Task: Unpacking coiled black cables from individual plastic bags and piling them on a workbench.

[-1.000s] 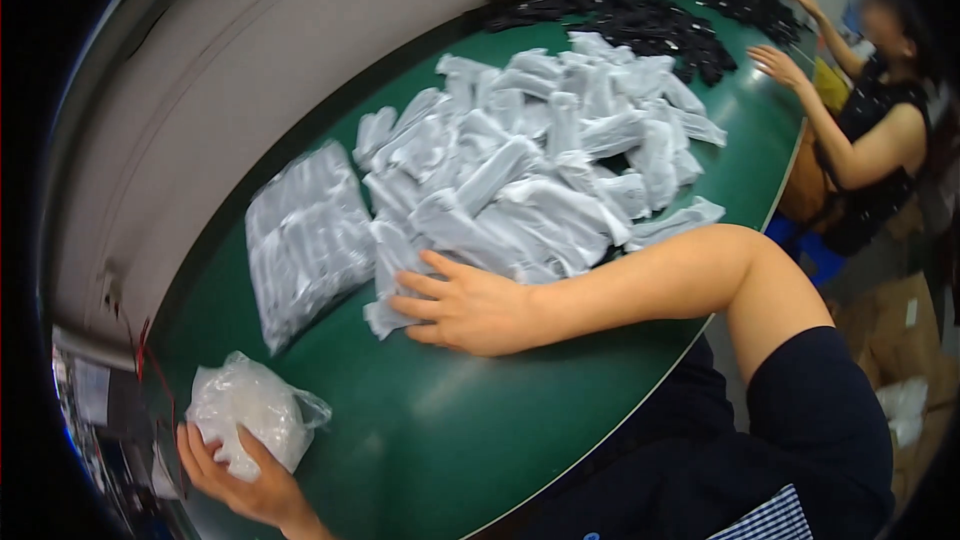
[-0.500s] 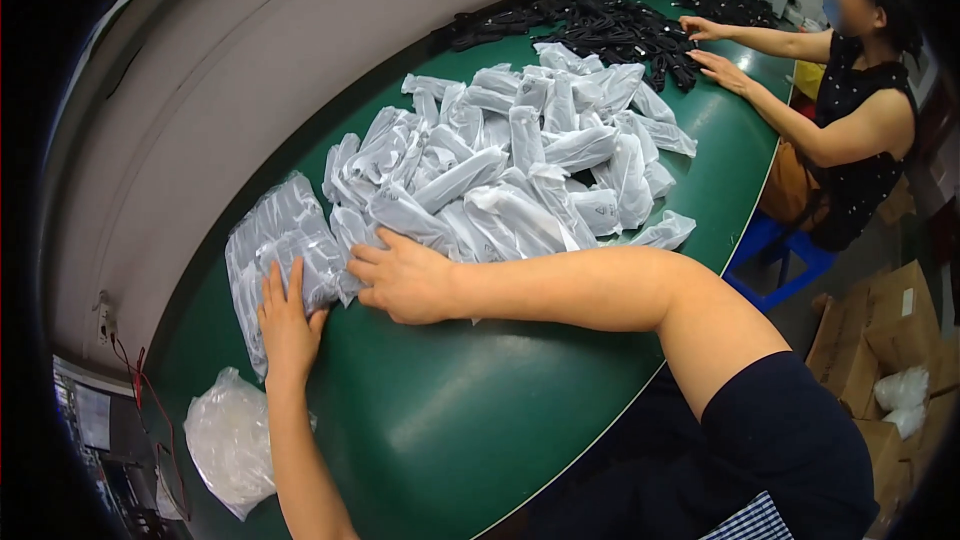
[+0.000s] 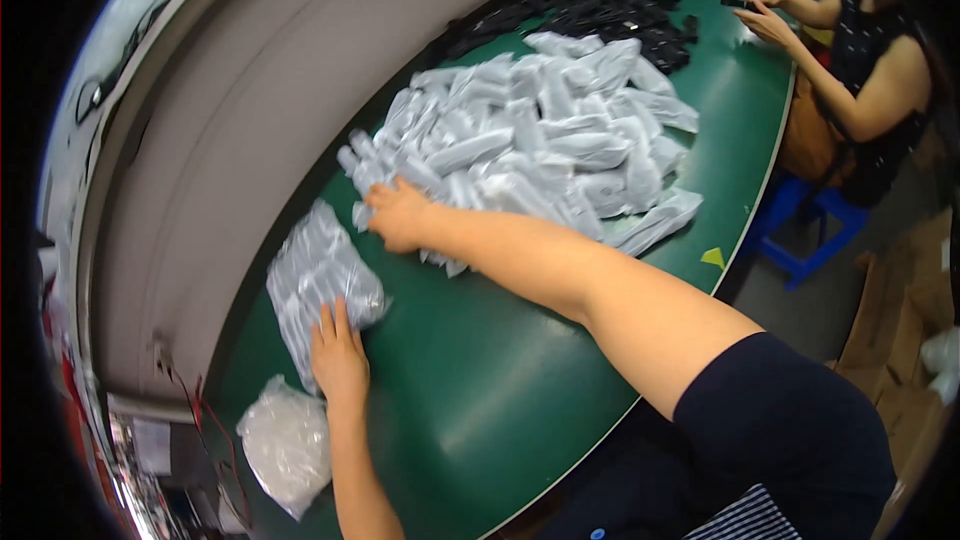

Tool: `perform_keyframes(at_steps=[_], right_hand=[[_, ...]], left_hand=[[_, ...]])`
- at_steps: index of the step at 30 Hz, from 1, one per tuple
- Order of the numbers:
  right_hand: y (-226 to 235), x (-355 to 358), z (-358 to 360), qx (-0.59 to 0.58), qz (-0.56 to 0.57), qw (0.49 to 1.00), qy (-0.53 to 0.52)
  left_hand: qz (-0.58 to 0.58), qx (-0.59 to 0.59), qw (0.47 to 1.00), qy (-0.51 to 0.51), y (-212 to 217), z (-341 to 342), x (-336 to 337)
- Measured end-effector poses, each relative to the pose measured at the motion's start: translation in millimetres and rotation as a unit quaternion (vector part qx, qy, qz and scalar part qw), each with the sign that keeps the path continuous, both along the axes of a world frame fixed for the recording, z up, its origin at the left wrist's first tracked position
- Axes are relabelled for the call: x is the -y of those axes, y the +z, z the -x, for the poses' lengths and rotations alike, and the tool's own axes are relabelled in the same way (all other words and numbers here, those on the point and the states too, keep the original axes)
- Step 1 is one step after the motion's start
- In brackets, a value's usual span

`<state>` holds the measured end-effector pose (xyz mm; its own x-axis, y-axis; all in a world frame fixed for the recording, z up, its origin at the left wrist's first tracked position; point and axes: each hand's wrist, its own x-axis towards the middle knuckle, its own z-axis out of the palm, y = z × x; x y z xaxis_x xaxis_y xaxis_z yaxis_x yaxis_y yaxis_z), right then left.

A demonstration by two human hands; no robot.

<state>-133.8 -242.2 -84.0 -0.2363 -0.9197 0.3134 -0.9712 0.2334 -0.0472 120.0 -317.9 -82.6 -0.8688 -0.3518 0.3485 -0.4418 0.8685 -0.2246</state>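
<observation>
My left hand (image 3: pixel 341 358) lies with outstretched fingers on the near side of a clear plastic bag (image 3: pixel 318 285) packed with rows of grey-white packets. To its right, my right hand (image 3: pixel 402 217) presses against the near left edge of a heap of frosted plastic packets (image 3: pixel 520 140). Its fingers are spread over the packets, and no single packet shows in its grasp. A strip of green tabletop separates the bag from the heap. Just left of my left wrist sits a bundle of clear plastic bags (image 3: pixel 286 445).
Black corded items (image 3: pixel 600 15) cover the far part of the green table (image 3: pixel 480 380). At the far right, a co-worker on a blue stool (image 3: pixel 810 235) holds a small black item (image 3: pixel 738 2). A yellow-green scrap (image 3: pixel 713 258) lies near the edge; cardboard boxes (image 3: pixel 890 330) stand beyond.
My right hand has shifted away from the bag, and a gap now shows between bag and heap. My left hand stays on the bag. The co-worker's hands have risen with a small black item.
</observation>
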Motion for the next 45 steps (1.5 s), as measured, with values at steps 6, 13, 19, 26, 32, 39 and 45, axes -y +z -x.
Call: perform_keyframes(at_steps=[6, 13, 19, 26, 32, 39, 45], right_hand=[[60, -137, -44, 0.000, 0.110, 0.960, 0.257], [62, -353, -16, 0.006, -0.018, 0.989, 0.145], [42, -334, 36, -0.015, -0.039, 0.995, 0.093], [35, -262, 45, -0.010, 0.009, 1.000, -0.021], [40, -219, 63, -0.020, 0.079, 0.997, 0.001], [65, -234, 22, 0.029, 0.110, 0.993, -0.020], [42, -213, -13, 0.009, 0.078, 0.983, 0.164]], left_hand=[[-0.015, -0.012, 1.000, 0.003, 17, -16, -48], [-0.030, 0.037, 0.999, 0.013, 39, -17, -88], [-0.076, 0.117, 0.990, -0.001, 62, -10, -145], [-0.237, 0.191, 0.952, -0.043, 123, 30, -126], [-0.124, -0.114, 0.985, 0.029, 83, 86, 44], [-0.435, -0.071, 0.870, 0.220, 52, 110, 101], [-0.430, -0.106, 0.880, 0.170, 52, 106, 99]])
